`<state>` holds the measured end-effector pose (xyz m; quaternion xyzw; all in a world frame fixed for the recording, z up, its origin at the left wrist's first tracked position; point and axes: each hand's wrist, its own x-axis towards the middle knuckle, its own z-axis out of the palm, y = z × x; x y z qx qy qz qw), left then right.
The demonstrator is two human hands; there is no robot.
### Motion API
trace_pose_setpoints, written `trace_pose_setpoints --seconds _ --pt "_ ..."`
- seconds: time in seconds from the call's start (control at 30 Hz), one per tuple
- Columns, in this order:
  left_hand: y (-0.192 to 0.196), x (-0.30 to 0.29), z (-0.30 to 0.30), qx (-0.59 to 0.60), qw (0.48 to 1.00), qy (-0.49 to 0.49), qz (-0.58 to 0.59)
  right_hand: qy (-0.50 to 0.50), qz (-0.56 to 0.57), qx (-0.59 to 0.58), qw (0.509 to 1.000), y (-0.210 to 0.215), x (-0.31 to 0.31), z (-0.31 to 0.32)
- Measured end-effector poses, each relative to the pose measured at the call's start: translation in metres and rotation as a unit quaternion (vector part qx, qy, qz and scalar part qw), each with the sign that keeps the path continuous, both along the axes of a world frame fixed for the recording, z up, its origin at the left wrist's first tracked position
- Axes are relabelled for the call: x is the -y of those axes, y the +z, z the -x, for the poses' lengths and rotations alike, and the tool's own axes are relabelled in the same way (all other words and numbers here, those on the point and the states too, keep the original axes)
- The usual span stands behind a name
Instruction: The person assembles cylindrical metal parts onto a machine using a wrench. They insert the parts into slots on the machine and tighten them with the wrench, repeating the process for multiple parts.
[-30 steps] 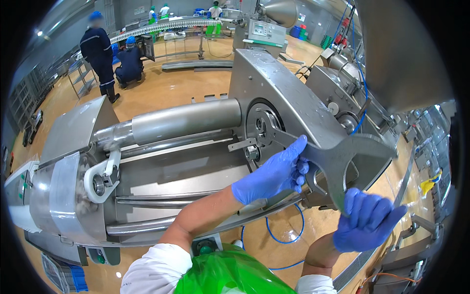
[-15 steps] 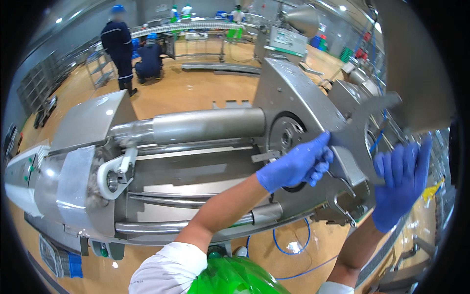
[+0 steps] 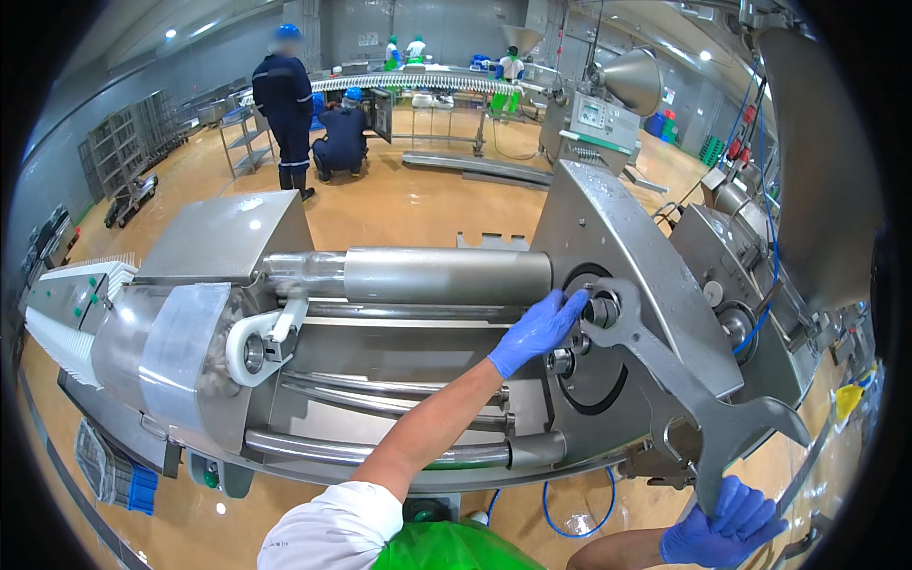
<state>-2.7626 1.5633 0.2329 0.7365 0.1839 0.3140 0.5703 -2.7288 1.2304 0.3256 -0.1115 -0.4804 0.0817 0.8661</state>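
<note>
A large flat grey metal spanner (image 3: 670,366) slants across the machine's right end plate. Its upper jaw sits around a round metal fitting (image 3: 601,311) on the plate; its lower right end forks into a hooked jaw and a downward arm. Around that downward arm, my right hand (image 3: 727,524) is closed, in a blue glove. My left hand (image 3: 537,332), also blue-gloved, reaches across the machine with fingers stretched toward the upper jaw and the fitting. Its fingertips are at the jaw's edge, and I cannot tell how firmly they touch. Below it is a second round fitting (image 3: 560,361).
A steel cylinder (image 3: 446,275) and several bars (image 3: 380,446) run along the machine. A clear-covered housing (image 3: 171,351) stands left. A blue hose (image 3: 579,532) loops on the floor below. Two people in dark blue (image 3: 285,104) are beyond, beside a conveyor (image 3: 418,85).
The spanner has come down from the upper right onto the fitting. My right hand, raised with fingers spread before, now grips its lower arm. The view has shifted.
</note>
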Motion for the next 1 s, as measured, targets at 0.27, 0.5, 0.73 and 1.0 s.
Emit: trace_pose_setpoints --seconds 0.27,0.5,0.73,1.0 --pt "0.010 0.016 -0.009 0.008 0.999 -0.022 0.031 0.024 -0.095 -0.143 0.985 -0.004 0.001 -0.068" --pt "0.018 0.020 0.000 0.081 0.986 -0.030 -0.145 0.074 -0.143 -0.183 0.970 -0.013 -0.037 -0.096" --pt "0.005 -0.004 -0.006 -0.068 0.996 -0.047 0.029 -0.011 -0.106 -0.226 0.968 -0.017 -0.070 -0.097" --pt "0.029 0.018 0.011 0.046 0.988 -0.029 -0.141 -0.330 0.002 -0.389 0.860 0.006 -0.067 -0.061"
